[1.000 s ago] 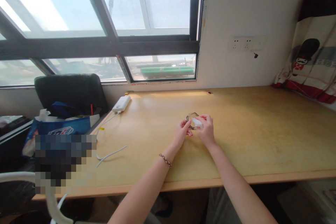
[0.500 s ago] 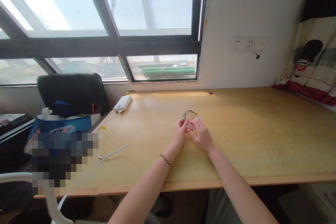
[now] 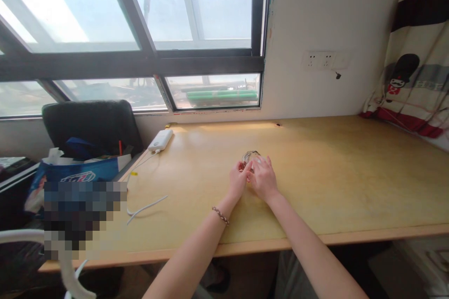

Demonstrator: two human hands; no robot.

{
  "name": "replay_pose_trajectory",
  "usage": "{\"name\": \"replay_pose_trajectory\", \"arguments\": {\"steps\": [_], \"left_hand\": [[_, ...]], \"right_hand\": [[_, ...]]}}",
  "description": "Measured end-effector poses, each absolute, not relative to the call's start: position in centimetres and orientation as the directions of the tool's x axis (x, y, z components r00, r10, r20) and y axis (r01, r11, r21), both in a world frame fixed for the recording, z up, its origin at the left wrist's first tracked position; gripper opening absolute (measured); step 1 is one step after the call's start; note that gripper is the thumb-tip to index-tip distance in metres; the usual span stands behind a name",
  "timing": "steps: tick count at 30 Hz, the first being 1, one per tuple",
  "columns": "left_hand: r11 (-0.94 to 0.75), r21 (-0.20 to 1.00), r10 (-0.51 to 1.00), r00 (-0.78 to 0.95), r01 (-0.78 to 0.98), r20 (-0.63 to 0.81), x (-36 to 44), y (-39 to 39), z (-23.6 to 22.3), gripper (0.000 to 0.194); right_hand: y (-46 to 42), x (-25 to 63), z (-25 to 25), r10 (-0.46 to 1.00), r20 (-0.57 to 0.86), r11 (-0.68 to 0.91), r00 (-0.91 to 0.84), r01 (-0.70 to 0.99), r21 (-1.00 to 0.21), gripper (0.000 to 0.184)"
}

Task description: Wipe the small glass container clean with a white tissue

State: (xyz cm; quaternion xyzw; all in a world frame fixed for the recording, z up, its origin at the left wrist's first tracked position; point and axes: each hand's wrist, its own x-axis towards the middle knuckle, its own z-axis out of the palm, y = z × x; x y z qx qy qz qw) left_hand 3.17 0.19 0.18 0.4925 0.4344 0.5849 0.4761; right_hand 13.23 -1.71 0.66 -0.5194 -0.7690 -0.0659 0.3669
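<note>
Over the middle of the wooden desk (image 3: 210, 215), my two hands meet. My left hand (image 3: 239, 181), with a braided bracelet (image 3: 220, 215) on its wrist, is closed on the near left side of a ring of thin, dark, twisted strands (image 3: 250, 153); whether it is wire or jewellery I cannot tell. My right hand (image 3: 264, 179) presses against the ring's right side, its fingers bent over a small white piece (image 3: 259, 160) that looks like tissue or cloth. Fingers hide most of the white piece and the ring's near part.
A white power bank (image 3: 161, 140) with a white cable (image 3: 147, 206) lies along the desk's left side. Beyond that edge are a black chair (image 3: 91, 124) and a blue bag (image 3: 84, 170). A white curved tube (image 3: 66, 261) rises at lower left. A curtain (image 3: 410, 70) hangs at right.
My right hand has moved left, closer to my left hand, and now covers more of the white piece and the ring. The view has shifted slightly to the right.
</note>
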Motion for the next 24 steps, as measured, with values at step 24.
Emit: {"name": "replay_pose_trajectory", "arguments": {"steps": [24], "left_hand": [[-0.014,0.991,1.0,0.002,-0.129,0.014,2.5,0.8,-0.4,0.037]], "right_hand": [[-2.2,12.8,1.3,0.732,0.659,0.483,-0.172,0.813,-0.325,0.026]]}}
